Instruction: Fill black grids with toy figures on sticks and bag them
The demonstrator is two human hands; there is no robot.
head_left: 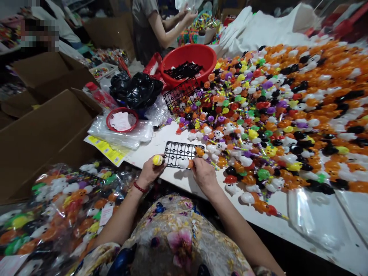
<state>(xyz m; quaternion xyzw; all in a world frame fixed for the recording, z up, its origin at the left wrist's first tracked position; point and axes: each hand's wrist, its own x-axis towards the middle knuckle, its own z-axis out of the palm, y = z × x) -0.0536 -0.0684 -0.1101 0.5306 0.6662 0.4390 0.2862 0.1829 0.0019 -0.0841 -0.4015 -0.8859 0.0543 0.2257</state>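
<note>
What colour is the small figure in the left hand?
The small figure is mostly yellow; it shows in the head view.

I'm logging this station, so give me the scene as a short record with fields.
left hand: holds yellow toy
right hand: grips white toy by its orange end
rack: black, on white table, between the hands
pile: many mixed toys, right of rack
basin: red, beyond rack
basket: red, paper slips inside, on clear plastic
</note>
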